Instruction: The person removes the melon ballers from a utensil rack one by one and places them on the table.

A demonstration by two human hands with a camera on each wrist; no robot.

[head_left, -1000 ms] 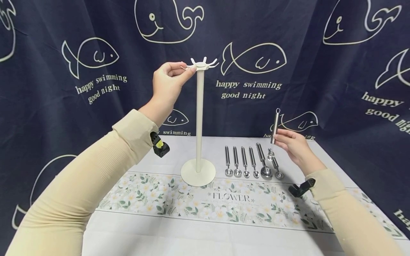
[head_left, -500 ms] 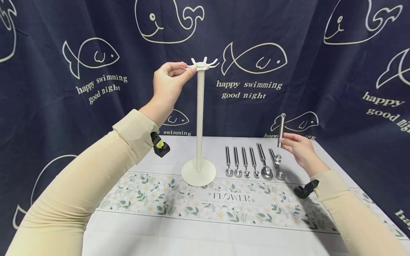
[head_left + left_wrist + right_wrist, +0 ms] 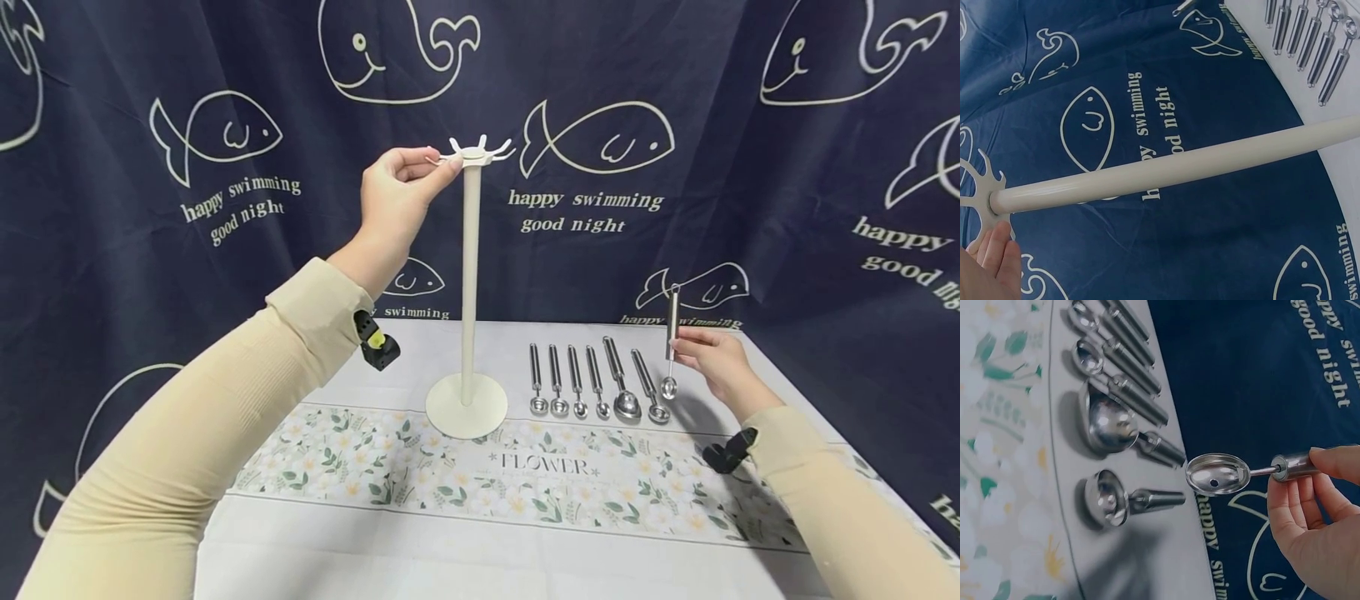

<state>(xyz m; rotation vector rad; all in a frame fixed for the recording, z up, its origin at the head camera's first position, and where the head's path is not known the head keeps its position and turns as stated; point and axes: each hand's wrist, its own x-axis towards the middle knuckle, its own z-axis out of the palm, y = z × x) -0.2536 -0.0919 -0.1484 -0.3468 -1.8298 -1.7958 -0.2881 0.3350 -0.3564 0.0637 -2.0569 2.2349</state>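
Note:
My left hand [image 3: 401, 200] is up at the top of a cream utensil stand [image 3: 469, 275], thumb and fingers pinching the edge of its hooked crown [image 3: 474, 155]. In the left wrist view my fingertips [image 3: 1004, 250] lie against the crown beside the pole. Over on the right, my right hand [image 3: 716, 362] grips the steel handle of a melon baller [image 3: 672, 321], held upright with its bowl down. The right wrist view shows its oval bowl [image 3: 1217, 474] with a small hole in it. Just left of it, a round-bowled scoop [image 3: 651, 390] lies on the table.
Several steel scoops lie in a row, handles toward the back, including a large ice cream scoop [image 3: 624, 392]. The stand's round base [image 3: 467, 421] rests by a floral runner [image 3: 525, 492] on the white table [image 3: 360, 533]. A dark blue curtain [image 3: 315, 67] hangs behind.
My right hand has moved right and down with the melon baller, from over the rightmost scoop to beside it. The left hand stays on the stand's crown.

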